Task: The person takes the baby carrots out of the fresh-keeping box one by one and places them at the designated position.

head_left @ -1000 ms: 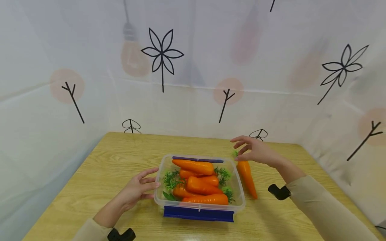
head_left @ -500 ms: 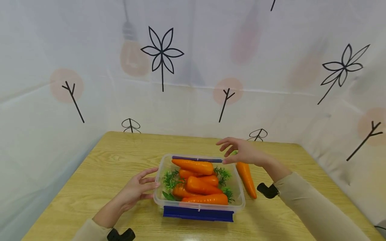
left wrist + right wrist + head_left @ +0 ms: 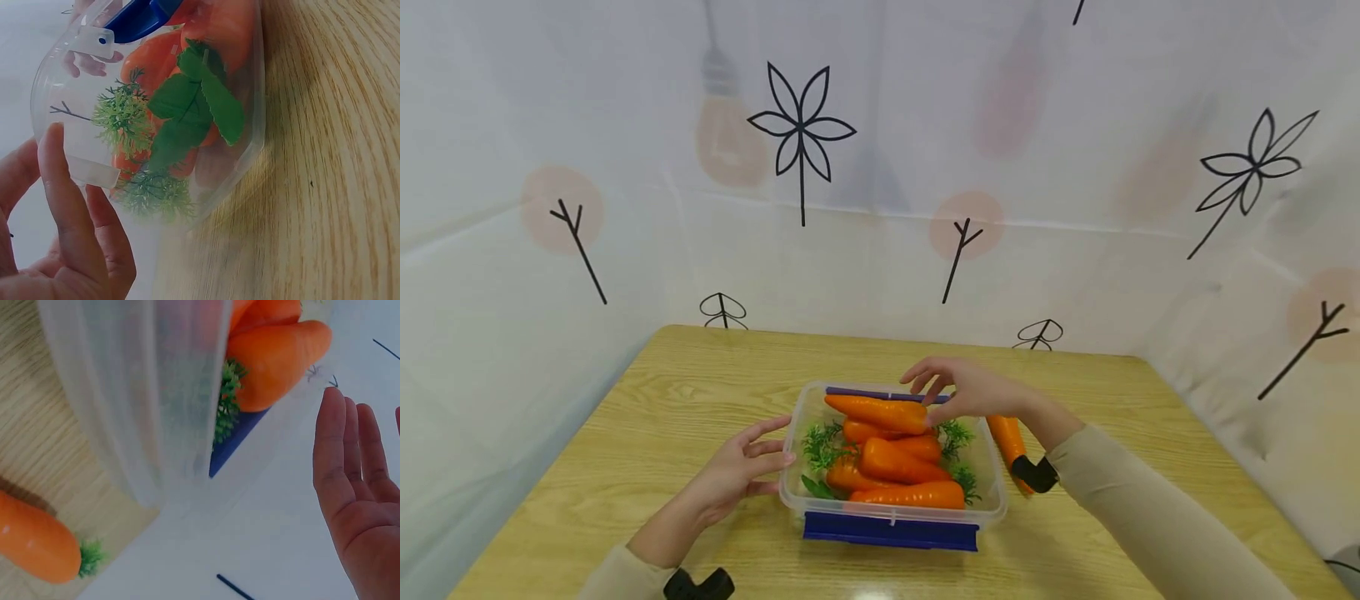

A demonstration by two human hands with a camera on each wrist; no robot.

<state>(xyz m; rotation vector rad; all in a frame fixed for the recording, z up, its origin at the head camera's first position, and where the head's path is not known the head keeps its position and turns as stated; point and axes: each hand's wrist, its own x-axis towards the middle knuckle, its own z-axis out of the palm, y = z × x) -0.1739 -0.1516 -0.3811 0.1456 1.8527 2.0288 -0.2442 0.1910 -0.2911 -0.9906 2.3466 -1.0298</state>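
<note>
A clear plastic box (image 3: pixel 891 510) with blue latch flaps stands on the wooden table, holding several orange carrots with green tops. My left hand (image 3: pixel 733 475) touches the box's left side, fingers spread and loosely bent; the left wrist view shows fingertips at the clear wall, beside green leaves (image 3: pixel 181 115). Over the box's far right corner hovers my right hand (image 3: pixel 973 390), near the thick end of the uppermost carrot (image 3: pixel 880 412). In the right wrist view its fingers (image 3: pixel 329 437) are fairly straight and grip nothing.
One more carrot (image 3: pixel 1006 435) lies on the table (image 3: pixel 715 375) right of the box, partly hidden by the right wrist's black camera band (image 3: pixel 1034 473). A white patterned cloth (image 3: pixel 880 275) hangs behind the table and at both sides.
My right hand has moved left and slightly nearer, from above the loose carrot to over the box's far right corner. The left hand and the box stay in place.
</note>
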